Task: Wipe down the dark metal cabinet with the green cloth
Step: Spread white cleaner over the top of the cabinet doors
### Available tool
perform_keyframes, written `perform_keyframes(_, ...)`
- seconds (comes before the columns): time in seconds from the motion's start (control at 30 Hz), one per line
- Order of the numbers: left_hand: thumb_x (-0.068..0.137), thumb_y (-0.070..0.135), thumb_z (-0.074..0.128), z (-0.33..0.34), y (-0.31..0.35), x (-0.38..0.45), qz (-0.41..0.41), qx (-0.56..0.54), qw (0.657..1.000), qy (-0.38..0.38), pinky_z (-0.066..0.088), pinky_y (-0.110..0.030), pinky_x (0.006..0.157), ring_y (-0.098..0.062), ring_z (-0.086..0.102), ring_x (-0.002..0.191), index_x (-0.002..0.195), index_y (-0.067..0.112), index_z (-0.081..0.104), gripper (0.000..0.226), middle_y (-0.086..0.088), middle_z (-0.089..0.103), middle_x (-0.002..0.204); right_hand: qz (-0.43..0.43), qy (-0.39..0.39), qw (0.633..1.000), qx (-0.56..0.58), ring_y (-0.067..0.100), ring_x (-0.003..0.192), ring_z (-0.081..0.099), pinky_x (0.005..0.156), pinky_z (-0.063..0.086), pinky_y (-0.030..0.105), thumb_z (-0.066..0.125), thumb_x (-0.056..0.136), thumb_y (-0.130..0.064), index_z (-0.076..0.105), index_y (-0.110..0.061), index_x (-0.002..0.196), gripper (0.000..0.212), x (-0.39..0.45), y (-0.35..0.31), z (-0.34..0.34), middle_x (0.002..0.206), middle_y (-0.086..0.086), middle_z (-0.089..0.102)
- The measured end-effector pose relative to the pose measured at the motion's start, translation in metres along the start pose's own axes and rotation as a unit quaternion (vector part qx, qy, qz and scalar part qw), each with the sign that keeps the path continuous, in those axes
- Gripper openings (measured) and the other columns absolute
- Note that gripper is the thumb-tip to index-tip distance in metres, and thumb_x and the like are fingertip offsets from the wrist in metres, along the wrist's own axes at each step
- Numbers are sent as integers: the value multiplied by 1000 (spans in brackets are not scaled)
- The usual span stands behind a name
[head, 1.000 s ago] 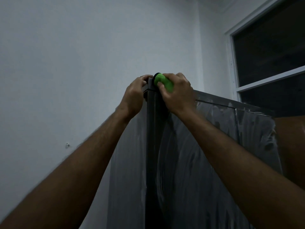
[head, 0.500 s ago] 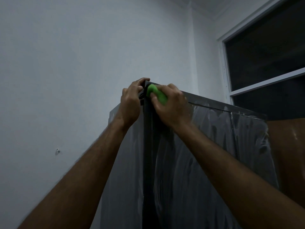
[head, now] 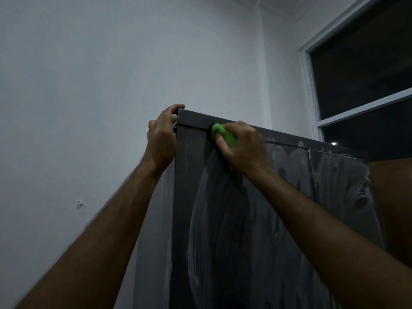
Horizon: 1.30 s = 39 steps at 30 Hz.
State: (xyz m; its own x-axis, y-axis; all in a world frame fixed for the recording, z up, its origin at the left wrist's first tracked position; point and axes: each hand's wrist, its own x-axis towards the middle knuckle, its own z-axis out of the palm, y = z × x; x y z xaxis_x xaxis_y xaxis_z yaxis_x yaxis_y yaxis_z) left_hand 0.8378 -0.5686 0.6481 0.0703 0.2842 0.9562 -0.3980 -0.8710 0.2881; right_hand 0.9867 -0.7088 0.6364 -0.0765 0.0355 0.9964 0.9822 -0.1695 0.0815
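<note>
The tall dark metal cabinet (head: 234, 219) fills the lower middle and right, its front door streaked with whitish smears. My right hand (head: 243, 150) grips the bunched green cloth (head: 224, 136) and presses it against the top of the front door, just under the top rail. My left hand (head: 162, 134) holds the cabinet's upper left corner, fingers curled over the top edge.
A white wall (head: 111, 85) stands to the left and behind the cabinet, with a small fixing (head: 79, 205) low on it. A dark window with a white frame (head: 365, 108) is at the upper right. A brown surface (head: 392, 208) shows beside the cabinet's right edge.
My right hand has slid the cloth to the right along the top of the door, away from the corner. My left hand stays on the corner. The view has tilted up slightly.
</note>
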Motion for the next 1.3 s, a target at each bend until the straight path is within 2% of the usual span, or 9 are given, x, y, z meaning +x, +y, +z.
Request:
perform_keyframes(0.1,92,37,22,5,6,-3,-6,37,999,19,41,-36,107,-22,44,132,141,30,60,62,10,62,132,55,17,998,-3,36,97,64,78,51,39,60,94,-43,72,-22,113,31,34,18,-4,106,10,65)
perform_keyframes(0.27,96,34,25,13,22,-7,0,241,968,65,27,-32,104,-28,39,136,147,22,55,60,1,55,149,-87,-37,994,53,30,86,67,70,55,39,60,91,-45,71,-28,116,32,0,0,4,101,2,63)
perform_keyframes(0.37,90,33,39,27,36,-22,75,307,944,95,25,-28,99,-24,40,135,142,17,57,57,-2,57,146,-4,-19,999,26,34,92,65,75,52,39,62,92,-43,72,-25,114,30,7,48,-6,104,6,65)
perform_keyframes(0.47,86,27,45,48,44,-25,159,395,905,26,30,-33,107,-25,46,133,137,11,60,56,-8,60,140,53,7,998,28,36,96,64,77,49,38,60,94,-42,71,-23,116,31,32,72,-9,107,9,63)
perform_keyframes(0.6,86,30,39,68,45,-17,147,481,862,-55,20,-42,125,-29,46,137,141,3,57,64,-14,58,144,-47,-13,997,59,33,87,65,72,54,41,59,93,-41,70,-25,117,31,8,52,0,103,6,62)
perform_keyframes(0.83,88,37,38,65,40,-16,169,526,831,-70,23,-45,123,-31,44,134,147,10,53,66,-11,56,142,48,9,997,53,34,96,64,77,49,37,60,94,-39,69,-24,120,32,21,92,-8,108,9,62)
perform_keyframes(1.0,87,44,31,50,43,-10,158,542,815,-130,18,-41,122,-27,34,144,156,17,44,75,-7,47,154,-56,-31,996,65,31,90,66,69,48,34,60,93,-42,67,-30,120,30,-13,84,-1,109,2,61)
perform_keyframes(1.17,80,60,18,45,46,-5,163,571,789,-157,12,-39,120,-28,29,145,160,20,36,91,-6,43,154,105,11,992,71,35,97,65,79,54,43,64,90,-38,61,-24,114,28,8,144,-20,108,9,67)
perform_keyframes(1.3,81,60,20,49,40,-9,165,562,799,-133,-1,-41,126,-26,27,146,159,19,38,90,-6,43,153,8,2,996,93,34,90,65,71,50,37,64,90,-38,58,-25,108,24,-8,106,-7,106,5,65)
